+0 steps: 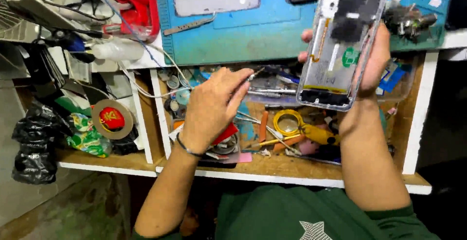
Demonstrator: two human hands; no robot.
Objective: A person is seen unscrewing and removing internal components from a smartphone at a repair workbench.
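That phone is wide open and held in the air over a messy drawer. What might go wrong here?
The opened silver phone body rests only in the right hand, above the cluttered wooden drawer; a slip could drop it onto the tools. The left hand pinches a thin metal tool near it, which might scratch exposed parts. Small pieces could vanish in the clutter.

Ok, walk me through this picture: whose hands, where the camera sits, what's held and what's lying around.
The single picture comes from a camera on a person's head, looking down at their own two bare hands. The right hand holds an opened phone, back cover off, insides showing. The left hand pinches a thin metal tool over an open shelf compartment crowded with small tools, tape rings and parts. Above is a blue work mat; a tape roll sits in the compartment to the left.
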